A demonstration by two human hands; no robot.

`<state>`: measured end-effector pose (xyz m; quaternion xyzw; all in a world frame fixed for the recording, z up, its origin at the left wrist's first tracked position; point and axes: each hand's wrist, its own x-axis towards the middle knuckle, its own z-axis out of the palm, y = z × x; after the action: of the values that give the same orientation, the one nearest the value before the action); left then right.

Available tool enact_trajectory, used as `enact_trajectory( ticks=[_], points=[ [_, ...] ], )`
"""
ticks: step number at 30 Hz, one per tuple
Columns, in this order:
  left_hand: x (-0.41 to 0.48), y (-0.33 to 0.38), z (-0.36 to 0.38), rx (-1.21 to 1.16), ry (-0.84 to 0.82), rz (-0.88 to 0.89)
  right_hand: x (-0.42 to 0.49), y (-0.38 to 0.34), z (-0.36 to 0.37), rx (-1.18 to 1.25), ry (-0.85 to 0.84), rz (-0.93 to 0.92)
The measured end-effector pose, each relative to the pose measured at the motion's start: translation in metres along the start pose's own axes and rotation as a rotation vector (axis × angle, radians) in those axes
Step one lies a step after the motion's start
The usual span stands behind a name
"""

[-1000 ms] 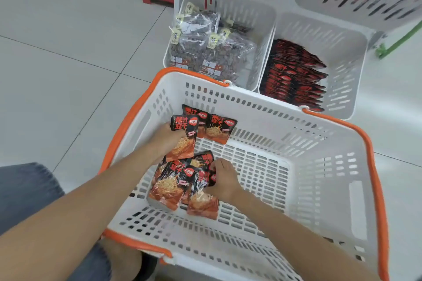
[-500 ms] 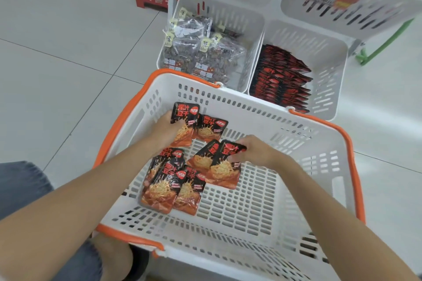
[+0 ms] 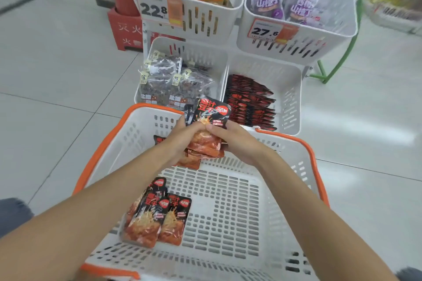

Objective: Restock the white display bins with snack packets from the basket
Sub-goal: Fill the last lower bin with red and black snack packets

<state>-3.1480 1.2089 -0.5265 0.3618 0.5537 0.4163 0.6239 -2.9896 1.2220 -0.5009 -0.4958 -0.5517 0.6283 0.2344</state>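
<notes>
Both hands hold one bunch of red-and-black snack packets point(image 3: 209, 121) upright over the far side of the white basket with orange rim point(image 3: 317, 155). My left hand point(image 3: 185, 138) grips the bunch from the left, my right hand point(image 3: 235, 141) from the right. A few more packets point(image 3: 157, 217) lie on the basket floor near me. Beyond the basket stands the lower right white bin point(image 3: 287, 89), with a stack of the same dark red packets point(image 3: 249, 100) on its left side.
The lower left bin point(image 3: 205, 57) holds clear bags of dark snacks. Two upper bins point(image 3: 205, 16) with price tags 22.8 and 27.6 hold other packets. A red fire-extinguisher box point(image 3: 124, 29) stands at the left of the rack. Tiled floor lies all around.
Both hands gathered packets off the basket floor and lifted them as one bunch toward the far rim. The view tilted up, showing the upper bins.
</notes>
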Motion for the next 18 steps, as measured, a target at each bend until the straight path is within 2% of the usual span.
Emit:
enact_trajectory(
  ticks=[2,6,7,10,12,14,18],
  points=[
    [0.006,0.013,0.016,0.005,0.013,0.040,0.000,-0.006,-0.011,0.045,-0.011,-0.019],
    [0.022,0.049,0.049,0.276,-0.056,0.223,0.001,-0.016,-0.063,0.248,0.000,-0.054],
    [0.029,0.058,0.057,0.320,-0.073,0.254,0.001,-0.018,-0.078,0.217,0.059,-0.082],
    [0.061,0.073,0.070,0.391,-0.069,0.343,0.007,-0.021,-0.118,0.027,0.378,-0.210],
    [0.089,0.078,0.077,0.433,-0.066,0.399,0.019,-0.023,-0.145,-0.032,0.494,-0.269],
    [0.115,0.080,0.085,0.480,-0.121,0.419,0.036,-0.023,-0.166,-0.072,0.481,-0.304],
    [0.152,0.081,0.110,0.420,-0.254,0.401,0.061,-0.019,-0.182,-0.088,0.348,-0.321]
  ],
)
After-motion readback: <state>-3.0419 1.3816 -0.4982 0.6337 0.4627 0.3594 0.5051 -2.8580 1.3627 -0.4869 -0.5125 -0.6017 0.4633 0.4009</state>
